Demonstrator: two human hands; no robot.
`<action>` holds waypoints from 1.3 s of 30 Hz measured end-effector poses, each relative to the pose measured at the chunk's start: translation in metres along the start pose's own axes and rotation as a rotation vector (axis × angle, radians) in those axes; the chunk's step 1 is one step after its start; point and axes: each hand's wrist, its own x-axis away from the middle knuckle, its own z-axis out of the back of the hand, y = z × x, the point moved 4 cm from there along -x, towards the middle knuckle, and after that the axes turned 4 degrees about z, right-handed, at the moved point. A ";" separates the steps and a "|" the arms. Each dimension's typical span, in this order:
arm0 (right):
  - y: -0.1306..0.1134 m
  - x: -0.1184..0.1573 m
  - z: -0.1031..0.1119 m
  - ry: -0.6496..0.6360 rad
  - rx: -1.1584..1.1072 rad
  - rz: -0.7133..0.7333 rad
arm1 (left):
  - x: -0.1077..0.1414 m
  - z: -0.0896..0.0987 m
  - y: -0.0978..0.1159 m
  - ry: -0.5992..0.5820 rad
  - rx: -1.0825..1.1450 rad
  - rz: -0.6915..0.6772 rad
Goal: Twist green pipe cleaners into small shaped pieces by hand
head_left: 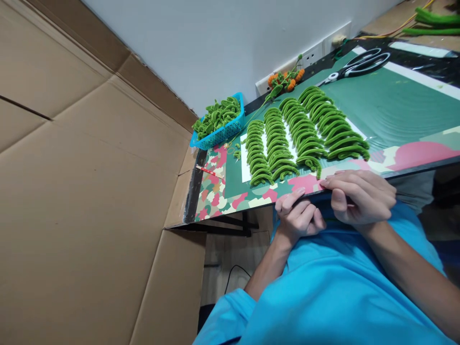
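Note:
My left hand (300, 213) is at the table's front edge with its fingers curled and the fingertips close together. Just to the right, my right hand (362, 196) is also closed, its fingertips by the same edge. Whatever either hand pinches, if anything, is hidden or too small to see. Beyond them, curved green fuzzy pipe-cleaner pieces (309, 127) lie in several rows on a white sheet (245, 165). One piece at the near end of a row hangs towards my right hand.
A blue basket (219, 135) of green fuzzy pieces stands at the back left. Behind the rows lie an orange-and-green fuzzy flower stem (287, 80) and black-handled scissors (355, 67). A red-and-white stick (211, 171) lies at left. Cardboard (89, 191) walls the left side.

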 end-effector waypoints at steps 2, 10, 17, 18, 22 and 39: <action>0.000 0.000 0.000 -0.001 0.002 -0.010 | -0.001 0.001 0.000 0.005 -0.009 0.000; 0.000 0.002 0.000 0.001 0.004 -0.015 | -0.007 0.002 0.001 0.001 -0.014 -0.007; 0.000 0.000 0.000 0.000 0.014 -0.006 | -0.006 0.002 0.001 -0.012 -0.025 -0.011; 0.000 0.000 0.000 -0.001 0.014 -0.004 | -0.006 0.002 0.001 -0.016 -0.027 -0.012; -0.001 -0.001 0.000 -0.006 0.010 -0.002 | -0.007 0.003 0.001 -0.022 -0.047 -0.013; 0.001 0.004 0.000 -0.040 0.047 -0.041 | 0.006 0.000 -0.004 -0.070 -0.051 -0.001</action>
